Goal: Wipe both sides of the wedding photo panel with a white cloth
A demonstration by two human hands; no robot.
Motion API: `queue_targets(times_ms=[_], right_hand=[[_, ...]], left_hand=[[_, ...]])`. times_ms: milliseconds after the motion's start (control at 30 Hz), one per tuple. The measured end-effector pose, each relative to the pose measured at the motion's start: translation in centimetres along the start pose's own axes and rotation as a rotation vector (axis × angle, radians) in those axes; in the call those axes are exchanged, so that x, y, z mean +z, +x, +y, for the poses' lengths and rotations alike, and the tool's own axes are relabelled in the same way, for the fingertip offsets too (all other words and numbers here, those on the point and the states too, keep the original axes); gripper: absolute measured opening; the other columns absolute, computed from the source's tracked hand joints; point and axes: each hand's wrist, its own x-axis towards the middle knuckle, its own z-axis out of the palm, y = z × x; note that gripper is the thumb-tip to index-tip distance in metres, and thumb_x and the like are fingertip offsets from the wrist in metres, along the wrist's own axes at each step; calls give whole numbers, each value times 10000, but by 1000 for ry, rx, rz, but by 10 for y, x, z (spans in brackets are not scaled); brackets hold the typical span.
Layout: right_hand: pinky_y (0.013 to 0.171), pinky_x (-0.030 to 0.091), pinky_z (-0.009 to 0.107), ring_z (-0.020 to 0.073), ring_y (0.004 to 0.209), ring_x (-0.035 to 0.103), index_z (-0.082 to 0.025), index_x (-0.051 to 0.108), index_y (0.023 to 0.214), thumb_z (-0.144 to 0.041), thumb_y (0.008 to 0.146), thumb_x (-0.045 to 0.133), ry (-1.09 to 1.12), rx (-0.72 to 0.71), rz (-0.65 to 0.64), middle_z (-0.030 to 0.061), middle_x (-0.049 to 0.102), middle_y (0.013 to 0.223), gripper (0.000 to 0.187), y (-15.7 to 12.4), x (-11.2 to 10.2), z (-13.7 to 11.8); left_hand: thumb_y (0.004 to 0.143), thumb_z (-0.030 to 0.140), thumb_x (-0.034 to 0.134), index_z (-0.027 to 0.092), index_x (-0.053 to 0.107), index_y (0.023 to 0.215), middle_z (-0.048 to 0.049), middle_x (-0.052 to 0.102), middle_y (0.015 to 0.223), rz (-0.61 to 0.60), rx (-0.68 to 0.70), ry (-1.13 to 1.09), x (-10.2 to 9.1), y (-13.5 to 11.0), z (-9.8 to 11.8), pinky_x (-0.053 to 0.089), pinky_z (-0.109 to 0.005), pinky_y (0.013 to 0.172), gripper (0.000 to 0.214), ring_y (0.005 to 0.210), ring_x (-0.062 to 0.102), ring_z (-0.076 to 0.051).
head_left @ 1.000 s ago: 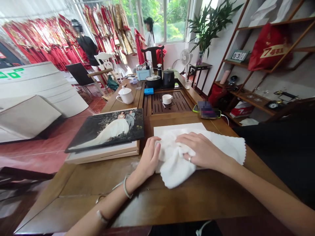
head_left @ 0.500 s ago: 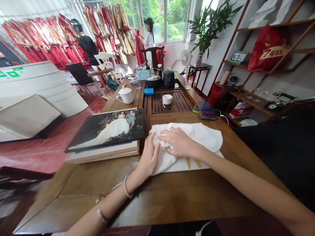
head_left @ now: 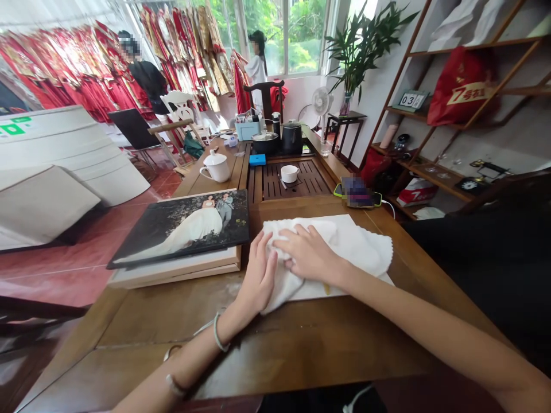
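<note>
A white towel (head_left: 362, 245) lies over a flat white panel (head_left: 342, 291), with a small yellow-gold marking showing near the panel's front edge. My right hand (head_left: 310, 253) rests on top of the towel, its fingers spread and slightly bent over the folds. At the towel's left edge lies my left hand (head_left: 259, 275), fingers stretched out and thumb apart, pressing on the cloth. Much of the panel is hidden under the towel and my hands. Left of them, a framed wedding photo (head_left: 189, 226) lies tilted on a stack of light wooden-edged frames (head_left: 181, 274).
Farther along the wooden table (head_left: 275, 355) stand a lidded white mug (head_left: 217, 167), a small white cup (head_left: 289, 174) on a slatted tea tray (head_left: 310, 186), a blue box (head_left: 257, 160) and a black pot (head_left: 292, 137). A phone (head_left: 358, 193) with a cable lies right. Two people stand near hanging garments.
My right hand has flattened on the towel, its fingers less gathered. The towel has shifted and covers more of the yellow-gold markings. My left hand stays at the towel's left edge.
</note>
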Motion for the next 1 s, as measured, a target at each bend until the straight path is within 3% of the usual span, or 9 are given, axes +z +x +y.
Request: queue_targets(times_ms=[133, 233, 400, 533, 833, 1000], right_hand=[[815, 382, 421, 299, 1036, 521, -228, 607, 1140, -226, 828, 508, -26, 116, 15, 80, 602, 1193, 327, 27, 5, 27], [802, 393, 398, 282, 999, 550, -246, 613, 1136, -229, 809, 513, -5, 197, 2, 63, 620, 1177, 342, 28, 4, 49], [758, 429, 379, 284, 978, 582, -249, 618, 1154, -256, 779, 521, 27, 355, 12, 50, 616, 1224, 387, 2, 3, 84], [846, 443, 403, 285, 1036, 572, -208, 622, 1153, -251, 773, 528, 40, 359, 57, 63, 602, 1261, 394, -32, 6, 97], [864, 462, 451, 289, 1077, 557, -220, 623, 1120, -234, 767, 512, 65, 316, 141, 67, 600, 1259, 370, -118, 5, 69], [815, 446, 436, 281, 1046, 541, -251, 614, 1071, -144, 738, 513, 119, 216, 141, 56, 593, 1252, 365, -138, 0, 35]], left_hand=[[975, 400, 284, 161, 299, 1382, -161, 304, 1482, -1, 0, 4, 0, 1, -2, 201, -457, 1164, 472, 1405, 260, -231], [975, 381, 299, 156, 348, 1349, -161, 361, 1437, -33, 6, 10, -1, 1, -1, 228, -444, 1153, 439, 1373, 308, -228], [977, 348, 300, 167, 422, 1279, -144, 454, 1339, -86, 3, 4, -2, 2, -1, 302, -410, 1109, 372, 1292, 403, -218], [978, 355, 303, 172, 409, 1288, -139, 464, 1331, -93, -25, 7, -3, 2, -2, 316, -414, 1094, 376, 1275, 415, -220], [974, 369, 311, 177, 410, 1288, -136, 481, 1319, -102, -50, -2, -2, 3, -7, 313, -424, 1088, 381, 1266, 429, -226], [973, 376, 315, 168, 419, 1280, -139, 495, 1313, -77, -66, 1, -2, 3, -8, 323, -418, 1083, 384, 1257, 443, -225]])
